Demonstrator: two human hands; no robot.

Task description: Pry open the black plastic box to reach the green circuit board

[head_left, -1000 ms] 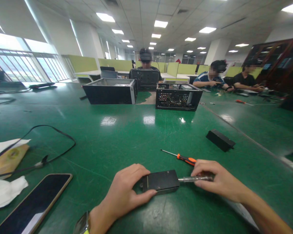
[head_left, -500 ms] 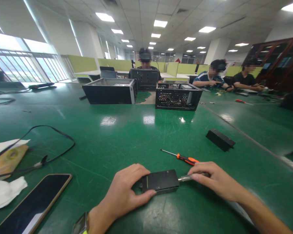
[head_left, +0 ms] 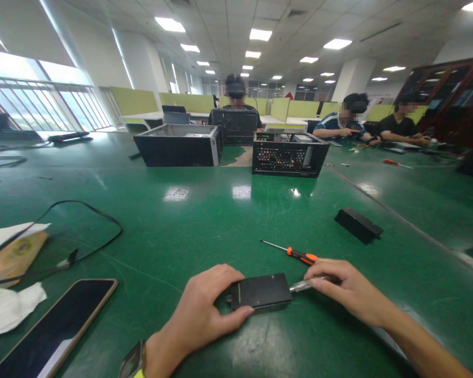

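A small black rectangular box (head_left: 262,291) lies on the green table in front of me. My left hand (head_left: 208,304) grips its left end, thumb along the near side and fingers over the far side. In my right hand (head_left: 341,286) is a slim screwdriver (head_left: 301,285) with a clear-looking handle, held almost level. Its tip meets the right end of the box; the exact contact spot is too small to make out. Just beyond my right fingers rests an orange and black screwdriver (head_left: 299,255), pointing left.
A second black box (head_left: 358,224) lies to the right. Two computer cases (head_left: 177,147) (head_left: 287,155) stand farther back. At left are a phone (head_left: 59,328), a black cable (head_left: 102,210), tissue (head_left: 11,310) and a packet (head_left: 19,254). Several people sit across the table.
Hands, box and screwdriver keep nearly the same places. The whole view has shifted slightly.
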